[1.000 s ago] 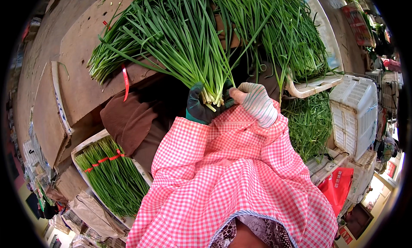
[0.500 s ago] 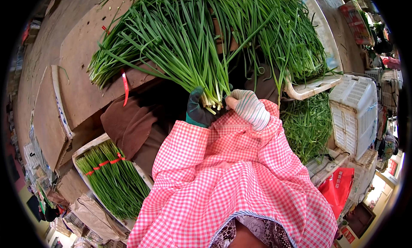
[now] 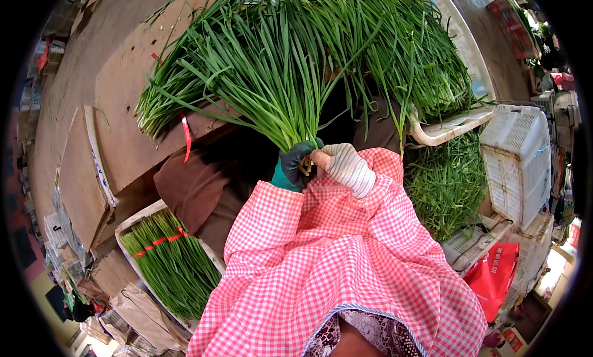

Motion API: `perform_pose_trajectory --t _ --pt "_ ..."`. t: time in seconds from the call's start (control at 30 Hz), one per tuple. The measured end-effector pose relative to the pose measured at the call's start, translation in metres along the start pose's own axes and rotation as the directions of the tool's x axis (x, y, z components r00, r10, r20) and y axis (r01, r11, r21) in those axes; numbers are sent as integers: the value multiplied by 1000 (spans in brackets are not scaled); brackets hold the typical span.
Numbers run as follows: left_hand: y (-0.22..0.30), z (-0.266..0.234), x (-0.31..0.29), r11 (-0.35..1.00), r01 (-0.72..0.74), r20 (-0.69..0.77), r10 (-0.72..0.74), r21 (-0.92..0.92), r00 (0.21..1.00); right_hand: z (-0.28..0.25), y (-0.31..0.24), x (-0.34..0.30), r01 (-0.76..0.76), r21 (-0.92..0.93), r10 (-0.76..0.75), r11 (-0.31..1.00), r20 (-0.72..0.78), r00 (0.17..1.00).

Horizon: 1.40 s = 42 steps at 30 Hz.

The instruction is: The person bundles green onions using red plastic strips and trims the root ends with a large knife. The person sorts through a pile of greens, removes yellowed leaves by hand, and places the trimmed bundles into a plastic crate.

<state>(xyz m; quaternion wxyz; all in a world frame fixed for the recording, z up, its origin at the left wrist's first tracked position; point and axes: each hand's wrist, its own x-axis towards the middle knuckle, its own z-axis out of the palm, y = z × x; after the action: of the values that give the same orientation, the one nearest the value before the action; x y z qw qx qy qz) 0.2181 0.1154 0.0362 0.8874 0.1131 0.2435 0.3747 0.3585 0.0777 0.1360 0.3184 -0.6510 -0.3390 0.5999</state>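
A loose bunch of garlic chives (image 3: 281, 104) fans away from me, its pale stem ends toward my body. Wrapped around those stems is my left hand (image 3: 293, 167), in a dark glove with a green cuff. Against the same stem base, my right hand (image 3: 346, 167) is closed, its thumb pressing beside the left fingers. It wears a striped pale glove with the thumb tip bare. Its other fingertips are partly hidden. Under the leaves, more chives (image 3: 170, 100) lie on a brown board (image 3: 126, 97). Another heap of chives (image 3: 414, 54) rests in a white crate (image 3: 460, 123) at the right.
At the lower left, a crate (image 3: 128, 222) contains chives tied with red bands (image 3: 159, 241). Loose greens (image 3: 448, 184) lie below the right crate. A white basket (image 3: 516, 162) and a red bag (image 3: 494, 277) stand farther right. A red strip (image 3: 186, 138) hangs from the board.
The bunch and both hands have come slightly nearer my body. My left hand has closed more fully round the stems, covering most of the pale ends. My right hand has moved left against it.
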Motion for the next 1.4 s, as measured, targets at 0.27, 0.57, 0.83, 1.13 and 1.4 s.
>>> perform_pose_trajectory --t 0.27,0.57,0.83,1.13,1.4 --pt "16 44 -11 554 -143 1 249 820 968 -8 -11 8 100 -158 -131 982 -197 972" --pt "-2 17 -24 673 38 -168 129 739 977 -7 8 26 31 -376 -66 926 -81 995" --pt "-3 3 -22 925 52 -209 30 376 977 -66 -65 -57 296 15 -260 955 -433 863" --pt "6 14 -23 964 174 -181 -138 201 974 -202 30 -136 250 -130 -248 960 -810 532" --pt "10 33 -30 955 177 -277 -107 240 955 -33 -7 -43 66 -333 -146 941 -221 964"
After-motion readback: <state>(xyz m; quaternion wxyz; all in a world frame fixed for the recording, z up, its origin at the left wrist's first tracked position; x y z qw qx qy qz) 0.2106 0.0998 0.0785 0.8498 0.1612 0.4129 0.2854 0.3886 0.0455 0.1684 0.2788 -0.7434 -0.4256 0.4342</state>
